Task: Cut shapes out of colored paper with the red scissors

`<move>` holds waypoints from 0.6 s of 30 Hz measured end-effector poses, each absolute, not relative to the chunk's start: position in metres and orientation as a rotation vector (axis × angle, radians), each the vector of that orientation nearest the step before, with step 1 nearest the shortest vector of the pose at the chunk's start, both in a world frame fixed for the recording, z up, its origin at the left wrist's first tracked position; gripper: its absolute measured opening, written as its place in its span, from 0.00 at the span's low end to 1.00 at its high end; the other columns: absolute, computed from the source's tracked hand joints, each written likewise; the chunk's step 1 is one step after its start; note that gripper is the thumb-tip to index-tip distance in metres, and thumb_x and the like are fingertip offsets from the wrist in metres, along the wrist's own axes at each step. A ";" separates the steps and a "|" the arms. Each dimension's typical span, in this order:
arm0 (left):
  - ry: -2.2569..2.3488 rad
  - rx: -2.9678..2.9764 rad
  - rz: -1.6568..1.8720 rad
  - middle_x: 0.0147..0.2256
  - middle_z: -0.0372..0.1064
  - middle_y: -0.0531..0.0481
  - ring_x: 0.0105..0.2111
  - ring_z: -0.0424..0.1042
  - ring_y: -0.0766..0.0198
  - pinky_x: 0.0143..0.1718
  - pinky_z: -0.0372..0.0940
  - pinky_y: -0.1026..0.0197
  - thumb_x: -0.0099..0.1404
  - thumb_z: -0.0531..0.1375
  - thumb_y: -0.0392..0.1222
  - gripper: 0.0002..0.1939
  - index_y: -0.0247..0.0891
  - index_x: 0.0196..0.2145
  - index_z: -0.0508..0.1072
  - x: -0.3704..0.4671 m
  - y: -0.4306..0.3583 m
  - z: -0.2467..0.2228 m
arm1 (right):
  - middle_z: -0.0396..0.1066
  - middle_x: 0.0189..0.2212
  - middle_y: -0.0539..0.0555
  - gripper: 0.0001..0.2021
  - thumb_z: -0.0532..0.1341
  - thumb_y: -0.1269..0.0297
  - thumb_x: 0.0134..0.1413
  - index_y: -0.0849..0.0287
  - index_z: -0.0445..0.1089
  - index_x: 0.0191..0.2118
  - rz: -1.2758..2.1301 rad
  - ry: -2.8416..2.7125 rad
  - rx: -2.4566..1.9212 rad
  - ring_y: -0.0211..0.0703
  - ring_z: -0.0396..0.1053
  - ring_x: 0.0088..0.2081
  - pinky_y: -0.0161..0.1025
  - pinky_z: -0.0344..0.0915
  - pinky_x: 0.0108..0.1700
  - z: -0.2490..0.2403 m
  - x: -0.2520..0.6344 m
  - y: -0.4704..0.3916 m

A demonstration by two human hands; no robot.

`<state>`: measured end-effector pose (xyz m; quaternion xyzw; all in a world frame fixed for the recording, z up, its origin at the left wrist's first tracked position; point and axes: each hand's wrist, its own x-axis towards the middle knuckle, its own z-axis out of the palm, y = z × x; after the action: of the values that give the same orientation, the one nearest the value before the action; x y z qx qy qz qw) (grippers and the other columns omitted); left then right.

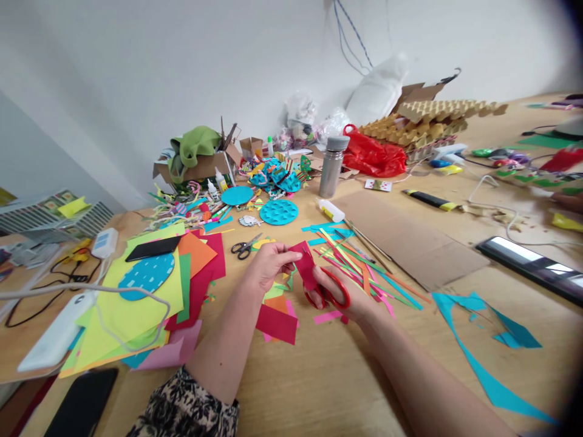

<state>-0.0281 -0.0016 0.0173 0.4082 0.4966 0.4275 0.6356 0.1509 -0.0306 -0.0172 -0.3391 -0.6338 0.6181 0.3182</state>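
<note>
A: Look at the head view. Your left hand (272,265) has its thumb and fingers pinched on the small red paper (306,267).

B: Yes, and your right hand (353,297) has its fingers curled around the handles of the red scissors (337,289). The red paper is up above the table (319,388), between your 2 hands, and the scissors are right at it. I can't tell if the blades are open.

A: Under your hands, a flat red piece (277,323) lies with some pink and orange bits. The dark scissors (245,247) lie just past your left hand.

B: Next to your right hand you have lots of thin paper strips (359,258), green, pink, orange and blue. Behind them is a white glue bottle (331,210) lying on its side.

A: The silver bottle (331,169) stands up farther back, near the red bag (376,153).

B: On your left, a black phone (153,247) and a spotty blue circle (146,277) lie on yellow paper (113,318).
</note>
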 end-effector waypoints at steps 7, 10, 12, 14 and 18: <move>1.165 1.016 0.964 0.21 0.69 0.51 0.20 0.63 0.72 0.25 0.58 0.65 0.44 0.71 0.40 0.11 0.32 0.24 0.77 -0.028 -0.001 0.015 | 0.64 0.16 0.51 0.33 0.47 0.35 0.62 0.58 0.64 0.19 1.633 -1.692 -0.844 0.37 0.60 0.20 0.37 0.53 0.25 -0.018 0.153 -0.031; 1.162 1.034 0.955 0.22 0.69 0.51 0.20 0.63 0.72 0.25 0.58 0.65 0.44 0.71 0.41 0.11 0.32 0.25 0.77 -0.029 -0.001 0.015 | 0.64 0.16 0.51 0.34 0.47 0.34 0.61 0.58 0.64 0.19 1.632 -1.701 -0.850 0.37 0.58 0.19 0.37 0.52 0.25 -0.016 0.153 -0.031; 1.160 1.036 0.946 0.21 0.69 0.50 0.20 0.63 0.72 0.26 0.58 0.65 0.45 0.70 0.41 0.10 0.33 0.25 0.77 -0.029 -0.001 0.014 | 0.64 0.17 0.51 0.34 0.46 0.34 0.61 0.59 0.65 0.19 1.635 -1.720 -0.838 0.36 0.57 0.19 0.37 0.51 0.25 -0.015 0.153 -0.031; 1.153 1.026 0.940 0.21 0.69 0.50 0.20 0.64 0.71 0.26 0.59 0.65 0.45 0.70 0.41 0.10 0.33 0.24 0.77 -0.029 0.000 0.014 | 0.64 0.18 0.51 0.34 0.46 0.34 0.62 0.59 0.66 0.20 1.637 -1.722 -0.820 0.36 0.58 0.20 0.37 0.51 0.25 -0.015 0.154 -0.031; 1.124 0.980 0.912 0.21 0.69 0.50 0.20 0.64 0.71 0.27 0.60 0.65 0.45 0.71 0.41 0.11 0.32 0.24 0.77 -0.030 -0.001 0.015 | 0.64 0.18 0.51 0.33 0.47 0.35 0.62 0.59 0.65 0.21 1.631 -1.703 -0.824 0.37 0.58 0.20 0.37 0.52 0.25 -0.015 0.155 -0.031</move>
<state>-0.0297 -0.0008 0.0153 0.4298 0.4932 0.4003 0.6417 0.1552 -0.0312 -0.0151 -0.3129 -0.6467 0.6195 0.3165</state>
